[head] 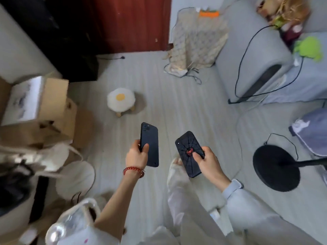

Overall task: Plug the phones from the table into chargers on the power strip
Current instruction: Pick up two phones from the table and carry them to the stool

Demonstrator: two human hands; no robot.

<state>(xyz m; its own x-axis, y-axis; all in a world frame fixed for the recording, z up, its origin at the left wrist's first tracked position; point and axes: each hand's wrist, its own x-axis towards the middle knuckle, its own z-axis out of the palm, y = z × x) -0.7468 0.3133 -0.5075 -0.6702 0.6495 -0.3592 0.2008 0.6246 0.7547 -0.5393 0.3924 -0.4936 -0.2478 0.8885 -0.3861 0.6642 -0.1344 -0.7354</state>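
1. The left hand (136, 155) grips a plain dark phone (149, 145) by its lower left edge, thumb across the back, camera end pointing away from the person. A red bead bracelet (133, 171) circles that wrist.
2. The right hand (206, 160) is closed around a second phone, a black spider-web phone (189, 152) with a red spider emblem on its case, tilted with its top leaning left; the thumb presses on the back near the emblem.
3. Both phones are held in the air above the pale wood floor (177, 106), back sides up, near each other but apart.
4. Beyond the hands, a small fried-egg stool (121, 101) stands on the floor.
5. Cardboard boxes (44, 110) are stacked at the left, blurred.
6. At the right, a black round stand base (276, 167) rests on the floor, and a black cable (245, 55) loops over a grey sofa (251, 45).
7. A beige patterned bag (198, 43) lies by the red-brown door (131, 23).
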